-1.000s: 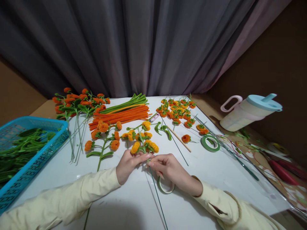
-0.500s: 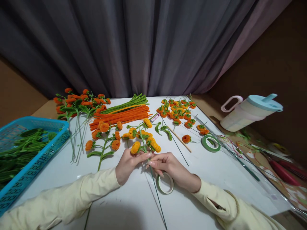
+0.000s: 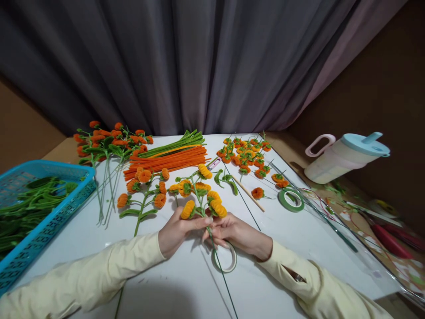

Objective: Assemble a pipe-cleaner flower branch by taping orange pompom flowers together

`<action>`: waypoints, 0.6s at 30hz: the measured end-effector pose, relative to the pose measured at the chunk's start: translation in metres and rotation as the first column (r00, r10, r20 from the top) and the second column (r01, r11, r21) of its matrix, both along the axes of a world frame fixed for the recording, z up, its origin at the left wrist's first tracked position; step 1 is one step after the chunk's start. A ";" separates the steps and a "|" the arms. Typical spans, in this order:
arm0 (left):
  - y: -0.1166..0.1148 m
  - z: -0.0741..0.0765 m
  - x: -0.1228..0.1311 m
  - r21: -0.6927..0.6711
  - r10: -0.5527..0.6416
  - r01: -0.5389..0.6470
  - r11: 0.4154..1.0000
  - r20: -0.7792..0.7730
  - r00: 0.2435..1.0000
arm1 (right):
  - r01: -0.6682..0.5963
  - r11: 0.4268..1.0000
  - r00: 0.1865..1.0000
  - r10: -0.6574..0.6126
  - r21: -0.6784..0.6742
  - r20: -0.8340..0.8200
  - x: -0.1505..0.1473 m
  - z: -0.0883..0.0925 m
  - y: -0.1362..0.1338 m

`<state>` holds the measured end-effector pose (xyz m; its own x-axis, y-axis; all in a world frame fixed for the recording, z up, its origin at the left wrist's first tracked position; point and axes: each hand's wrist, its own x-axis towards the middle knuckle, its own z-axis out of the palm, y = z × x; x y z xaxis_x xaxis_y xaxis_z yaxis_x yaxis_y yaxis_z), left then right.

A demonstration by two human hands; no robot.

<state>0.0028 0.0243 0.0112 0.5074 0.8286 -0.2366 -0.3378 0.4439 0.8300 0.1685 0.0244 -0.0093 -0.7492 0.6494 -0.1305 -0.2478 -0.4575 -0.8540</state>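
Observation:
A spray of yellow fuzzy pipe-cleaner flowers (image 3: pixel 217 207) on a green stem stands tilted up between my hands at the middle front. My left hand (image 3: pixel 177 230) is closed on the stem just under the lowest blooms, thumb across it. Pinched at the same spot, my right hand (image 3: pixel 241 232) has its fingertips against the stem; part of them is hidden behind it. Below the right fingers is a roll of floral tape (image 3: pixel 235 260); whether they hold it I cannot tell. A long dark green wire (image 3: pixel 223 274) runs from the stem down toward me.
Left: a blue basket (image 3: pixel 86 173) of green leaves, finished orange flowers (image 3: pixel 121 144). Behind my hands: an orange flower spray (image 3: pixel 144 176), orange pipe cleaners (image 3: pixel 169 160). Right: loose flower heads (image 3: pixel 247 155), a wooden stick (image 3: pixel 248 194), green tape (image 3: pixel 282 199), a tumbler (image 3: pixel 335 159), red-handled pliers (image 3: pixel 392 241).
The flower spray has turned a little, its right-hand blooms shifting right and its wire's lower end swinging right. My right hand and the tape roll below it have moved slightly left.

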 end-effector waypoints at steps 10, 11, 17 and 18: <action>-0.013 0.005 0.003 -0.079 -0.149 0.152 0.985 0.037 0.988 | -0.217 0.975 0.970 0.208 -0.056 -0.129 -0.010 -0.006 -0.002; -0.013 0.004 0.003 -0.090 -0.158 0.162 0.983 0.050 0.986 | -0.230 0.971 0.965 0.219 -0.063 -0.143 -0.011 -0.006 -0.003; -0.013 0.002 0.001 -0.105 -0.190 0.198 0.975 0.078 0.979 | -0.238 0.968 0.952 0.214 -0.086 -0.220 -0.018 -0.010 -0.007; -0.013 0.004 0.002 -0.108 -0.200 0.207 0.972 0.071 0.977 | -0.240 0.967 0.951 0.218 -0.080 -0.221 -0.019 -0.012 -0.008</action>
<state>0.0045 0.0113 0.0150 0.6788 0.6754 -0.2882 -0.2777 0.5994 0.7507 0.1490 0.0167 -0.0215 -0.8939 0.4480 -0.0135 -0.2930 -0.6068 -0.7389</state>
